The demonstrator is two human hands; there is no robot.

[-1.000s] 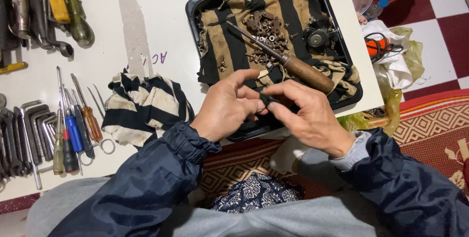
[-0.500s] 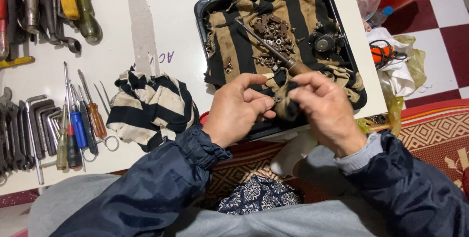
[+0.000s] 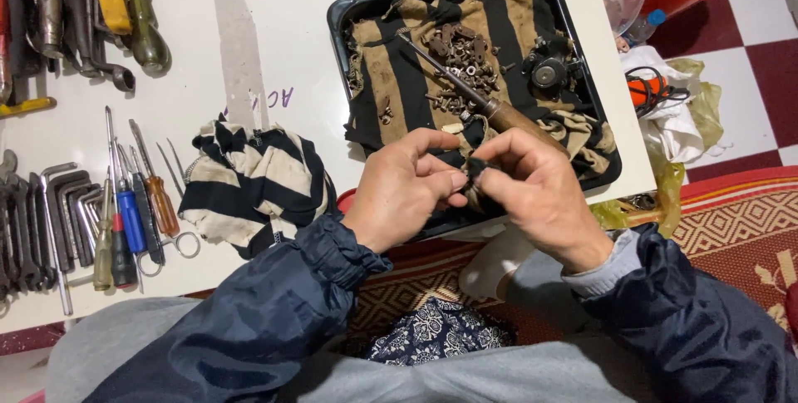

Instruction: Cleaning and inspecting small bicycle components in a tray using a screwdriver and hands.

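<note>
Small dark part pinched between both hands, just over the near rim of the black tray.

I see my left hand and right hand meet fingertip to fingertip, fingers closed on the part, both equally near; its long axis I cannot tell. Just beyond lies a wooden-handled awl, pointing away left across the striped cloth and rusty screws. The white counter carries a second striped rag and 2 groups of screwdrivers; red-and-white floor tiles lie right.
</note>
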